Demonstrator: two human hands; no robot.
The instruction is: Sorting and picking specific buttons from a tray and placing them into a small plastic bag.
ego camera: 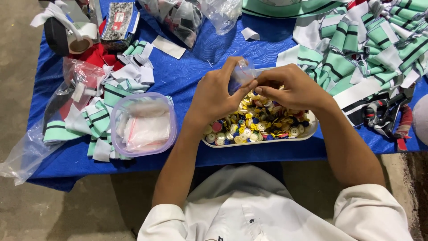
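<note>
Bare concrete floor (26,209) surrounds the low table (187,73) we sit at, its top covered in a blue patterned cloth. Across the far right of it spreads our biggest heap, green, white and black striped fabric pieces (356,44), and a smaller pile of the same striped pieces (102,116) lies at the left, partly under a crumpled clear plastic bag (40,134) that hangs over the table edge. Just right of that pile stands a round clear plastic tub (142,124) with small clear packets inside. Straight ahead of us sits a white tray (307,132) heaped with yellow, white, blue and red buttons (254,125); our forearms cross its near rim and hide part of the heap. Black-handled scissors (379,114) lie to the tray's right among the fabric. Above the tray our left hand (214,96) and right hand (292,87) meet, the fingers of both pinched together on a small clear plastic bag (242,73) held between them, just over the buttons. A tape roll (80,43) sits at the far left corner.
</note>
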